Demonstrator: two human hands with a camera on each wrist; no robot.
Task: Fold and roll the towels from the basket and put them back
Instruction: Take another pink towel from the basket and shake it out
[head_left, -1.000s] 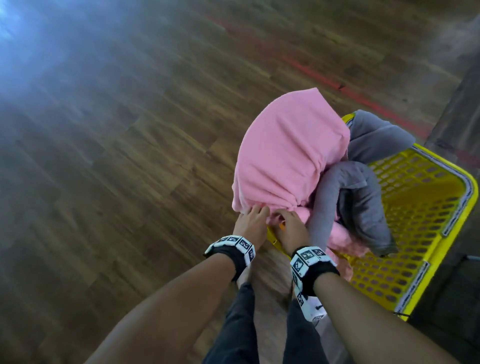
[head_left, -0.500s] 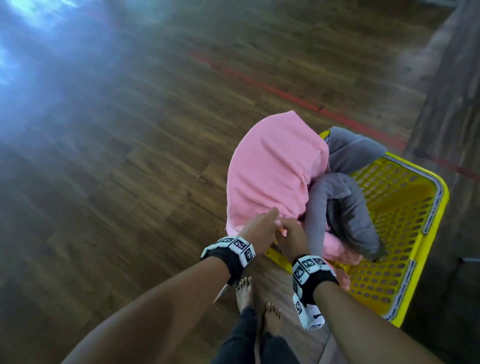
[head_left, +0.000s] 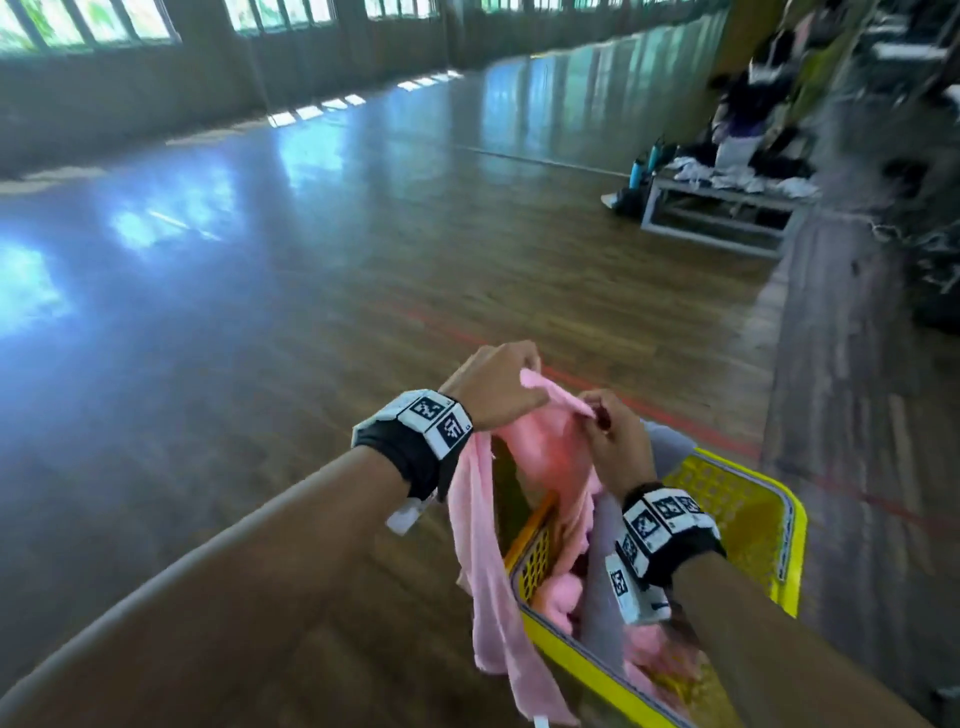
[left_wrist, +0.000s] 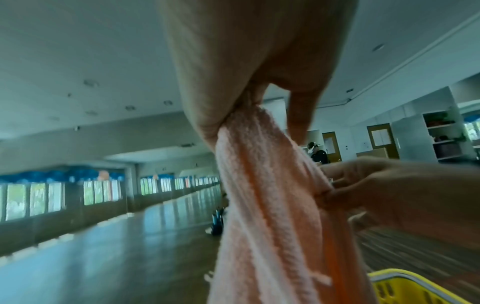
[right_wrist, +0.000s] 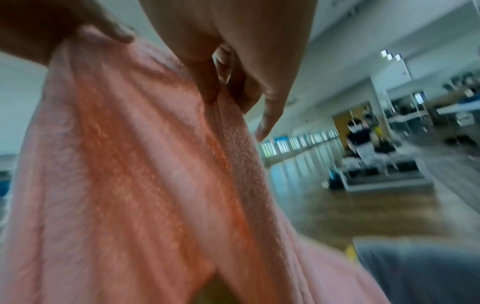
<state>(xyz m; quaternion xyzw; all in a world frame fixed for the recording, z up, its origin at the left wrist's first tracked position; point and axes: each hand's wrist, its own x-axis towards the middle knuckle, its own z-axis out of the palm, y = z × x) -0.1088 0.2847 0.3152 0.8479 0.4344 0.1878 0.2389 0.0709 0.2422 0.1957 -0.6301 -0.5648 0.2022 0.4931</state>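
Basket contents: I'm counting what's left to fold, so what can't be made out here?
- Head view: the basket floor is hidden by the pink towel and right hand.
- Right wrist view: the grey towel is blurred and cut off.
- Left wrist view: only the basket's rim shows.

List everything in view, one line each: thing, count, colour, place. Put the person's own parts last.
pink towel: one, pink, held up over the basket, its lower part hanging down the near left side
basket: one, yellow, perforated, on the floor at lower right
grey towel: at least one, grey, in the basket under the pink one
floor: brown wood, glossy, with a red line
bench: one, pale, far right, piled with dark and white things
bottles: a few, blue and dark, by the bench's left end
wrist bands: two, black with white markers, one per wrist
left hand: grips the towel's top edge
right hand: pinches the same edge, close beside the left
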